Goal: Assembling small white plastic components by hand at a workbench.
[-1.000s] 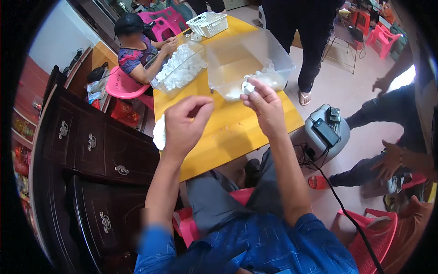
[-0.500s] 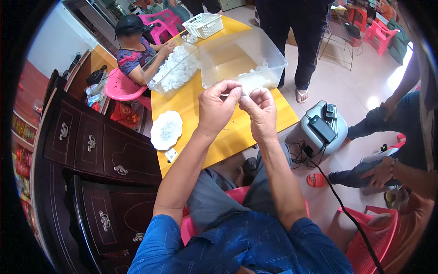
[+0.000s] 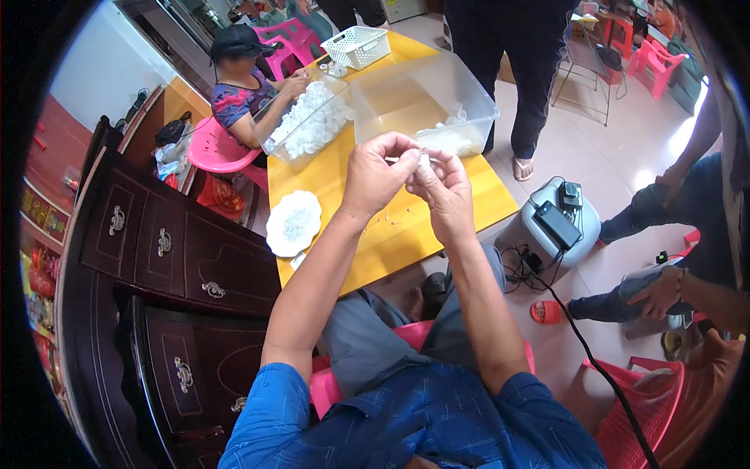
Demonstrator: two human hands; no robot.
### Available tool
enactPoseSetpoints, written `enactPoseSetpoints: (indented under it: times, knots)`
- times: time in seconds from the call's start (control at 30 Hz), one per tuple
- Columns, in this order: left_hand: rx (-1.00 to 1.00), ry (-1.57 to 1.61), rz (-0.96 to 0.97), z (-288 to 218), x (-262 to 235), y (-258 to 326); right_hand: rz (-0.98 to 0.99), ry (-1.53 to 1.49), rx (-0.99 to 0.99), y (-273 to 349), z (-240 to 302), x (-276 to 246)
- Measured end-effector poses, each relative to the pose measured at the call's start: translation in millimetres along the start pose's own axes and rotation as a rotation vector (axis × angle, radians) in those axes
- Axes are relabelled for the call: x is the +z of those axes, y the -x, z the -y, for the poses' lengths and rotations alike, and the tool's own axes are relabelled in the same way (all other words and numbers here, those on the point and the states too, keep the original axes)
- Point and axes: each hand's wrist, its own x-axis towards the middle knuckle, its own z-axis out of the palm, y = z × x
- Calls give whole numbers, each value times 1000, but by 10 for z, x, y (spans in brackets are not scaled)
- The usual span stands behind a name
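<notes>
My left hand [image 3: 376,178] and my right hand [image 3: 443,190] are raised together above the yellow wooden table [image 3: 406,227], fingertips meeting. Between them I pinch a small white plastic piece [image 3: 423,160]: my right thumb and forefinger are closed on it, and my left fingers curl in against it from the other side, also gripping, with a thin pale strand showing at their tips. The piece sits in the air between both hands, just in front of the near wall of the clear plastic tub [image 3: 461,102], which holds a low heap of similar white pieces in its right corner. To the left of that tub stands a second clear plastic bin [image 3: 275,144], filled much higher with white pieces. Near the table's left edge lies a round white scalloped plate [image 3: 275,238] carrying a scatter of tiny pale parts. A white lattice basket [image 3: 358,47] stands at the far end of the table. A seated person in a black cap [image 3: 244,82] works at the fuller bin from a pink plastic chair [image 3: 205,148]. On the floor to my right sits a grey box-shaped device [image 3: 558,223] with a black cable.
</notes>
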Motion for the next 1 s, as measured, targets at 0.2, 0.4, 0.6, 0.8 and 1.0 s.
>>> enactPoseSetpoints:
  times: [0.2,0.4,0.6,0.8,1.0]
  knots:
    - [-55,78,4,15,-110,-186,11,-70,26,-104,-72,5]
    - [55,-267,-64,-4,-324,-125,-136,64,-37,-187,-228,79]
    - [52,-282,-84,-43,-375,-45,-103,105,-163,-204,-348,167]
    - [151,-472,-90,-331,-371,23,-105,146,-196,-194,-374,213]
    - [246,-657,4,-434,-387,41,-154,268,-254,-191,-368,216]
